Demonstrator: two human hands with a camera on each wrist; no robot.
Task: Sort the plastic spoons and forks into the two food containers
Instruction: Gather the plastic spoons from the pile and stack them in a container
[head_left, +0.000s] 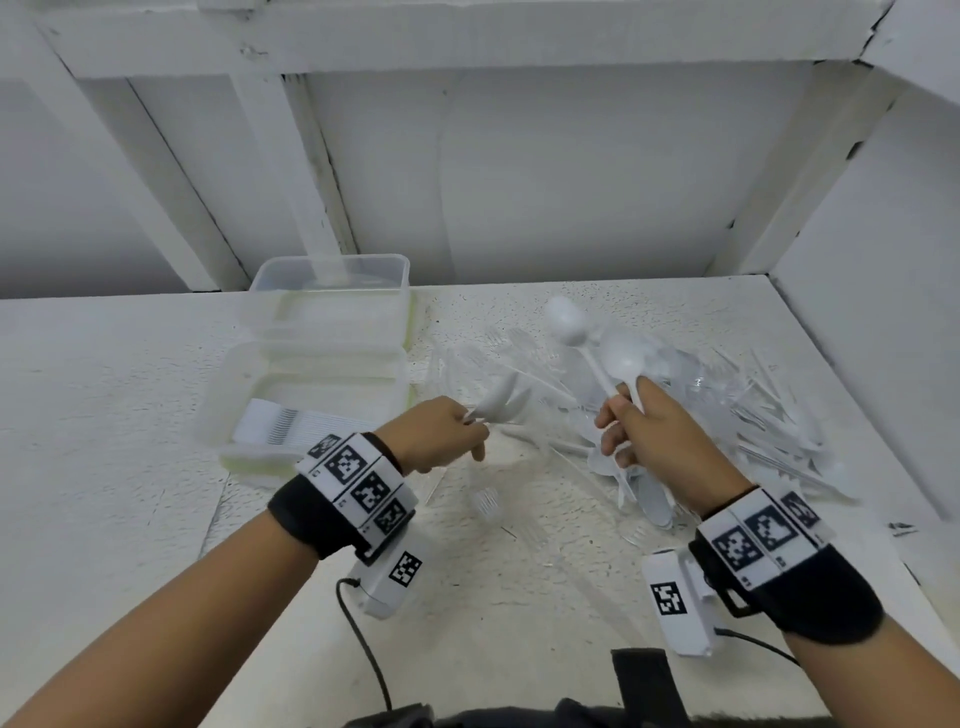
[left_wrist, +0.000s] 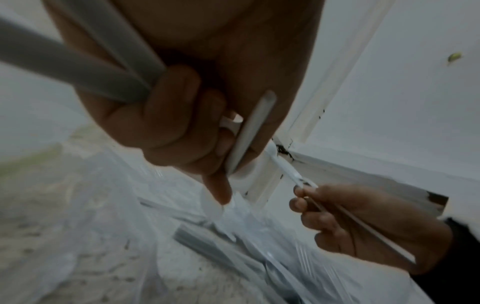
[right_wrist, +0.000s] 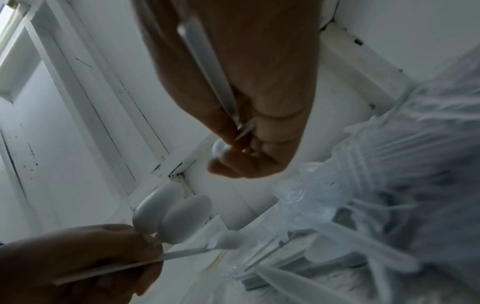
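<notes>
My left hand (head_left: 441, 434) grips a few white plastic spoons (head_left: 501, 402), bowls pointing right, just right of the near container (head_left: 306, 400); their bowls (right_wrist: 168, 216) also show in the right wrist view. My right hand (head_left: 644, 431) holds two white spoons (head_left: 597, 338) upright over the heap of clear and white cutlery (head_left: 701, 415). Their handles (right_wrist: 207, 67) cross my palm. The near container holds a row of stacked cutlery (head_left: 280, 426). The far container (head_left: 332, 296) looks see-through; its contents are unclear.
Both containers stand at the left of the white tabletop (head_left: 104, 415). A loose clear fork (head_left: 488, 501) lies between my wrists. White walls (head_left: 571, 182) and a side panel (head_left: 872, 338) close in the back and right. A black cable (head_left: 363, 649) trails near the front edge.
</notes>
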